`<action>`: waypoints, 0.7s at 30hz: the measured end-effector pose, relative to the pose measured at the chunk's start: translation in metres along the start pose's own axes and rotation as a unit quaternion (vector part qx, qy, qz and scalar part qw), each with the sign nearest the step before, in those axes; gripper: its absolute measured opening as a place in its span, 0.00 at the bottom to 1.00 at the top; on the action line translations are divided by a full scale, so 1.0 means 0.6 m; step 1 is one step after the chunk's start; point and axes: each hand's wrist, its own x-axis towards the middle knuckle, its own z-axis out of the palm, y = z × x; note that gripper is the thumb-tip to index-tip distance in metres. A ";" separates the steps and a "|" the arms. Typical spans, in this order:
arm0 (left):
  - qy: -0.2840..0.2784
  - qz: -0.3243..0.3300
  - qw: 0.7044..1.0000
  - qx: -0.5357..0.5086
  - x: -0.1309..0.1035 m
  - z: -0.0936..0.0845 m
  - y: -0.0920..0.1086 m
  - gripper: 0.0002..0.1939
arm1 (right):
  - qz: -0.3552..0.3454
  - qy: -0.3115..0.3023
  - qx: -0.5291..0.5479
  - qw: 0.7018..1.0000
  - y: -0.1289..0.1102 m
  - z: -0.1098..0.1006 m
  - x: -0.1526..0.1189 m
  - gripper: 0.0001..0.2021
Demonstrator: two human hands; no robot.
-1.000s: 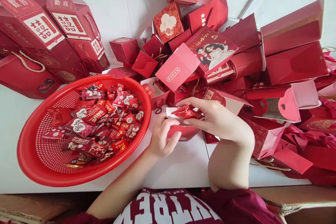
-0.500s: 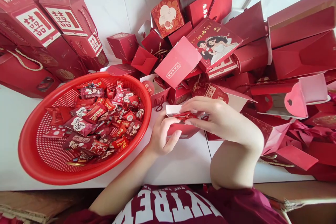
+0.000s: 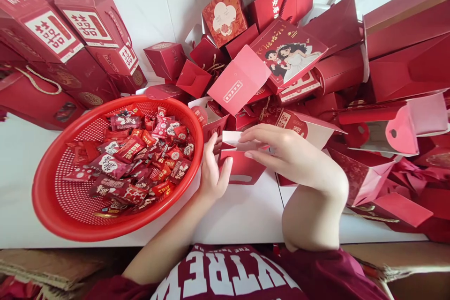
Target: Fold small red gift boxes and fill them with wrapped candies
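My left hand (image 3: 213, 174) and right hand (image 3: 283, 147) are splayed around the paper gift box (image 3: 244, 169); hold looks loose, so it might skid into the 9 o'clock plastic colander (image 3: 45, 192).

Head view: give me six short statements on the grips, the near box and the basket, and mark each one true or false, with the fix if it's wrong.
1. The near box is between the left grip and the right grip. True.
2. The near box is shut on top. False: its top is open.
3. The basket holds wrapped candies. True.
4. The basket is right of both grips. False: it is left of them.
5. The couple-picture box lies among other boxes. True.
6. The basket has solid walls. False: they are full of holes.
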 end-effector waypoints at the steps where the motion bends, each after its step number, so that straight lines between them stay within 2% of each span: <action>1: -0.001 -0.033 0.999 -0.013 0.002 0.000 -0.002 0.28 | -0.003 0.005 -0.007 1.000 0.002 0.001 0.001 0.12; 4: -0.028 -0.120 0.990 -0.069 0.007 0.001 -0.011 0.21 | -0.003 0.030 -0.032 0.999 0.007 0.007 0.004 0.13; 8: -0.048 -0.190 0.971 -0.135 0.012 0.003 -0.032 0.22 | 0.007 0.058 -0.035 0.998 0.010 0.016 0.011 0.13; 13: -0.086 -0.181 0.972 -0.119 0.008 0.004 -0.075 0.24 | 0.021 0.074 -0.054 0.996 0.012 0.023 0.014 0.12; 16: -0.105 -0.186 0.971 -0.111 0.003 0.007 -0.094 0.23 | 0.041 0.115 -0.075 0.990 0.002 0.030 0.017 0.11; 19: -0.096 -0.168 0.976 -0.099 0.001 0.013 -0.092 0.24 | 0.024 0.181 -0.082 0.980 -0.021 0.047 0.026 0.12; 21: -0.077 -0.151 0.983 -0.072 0.004 0.013 -0.080 0.25 | -0.017 0.189 -0.072 0.979 -0.039 0.063 0.036 0.12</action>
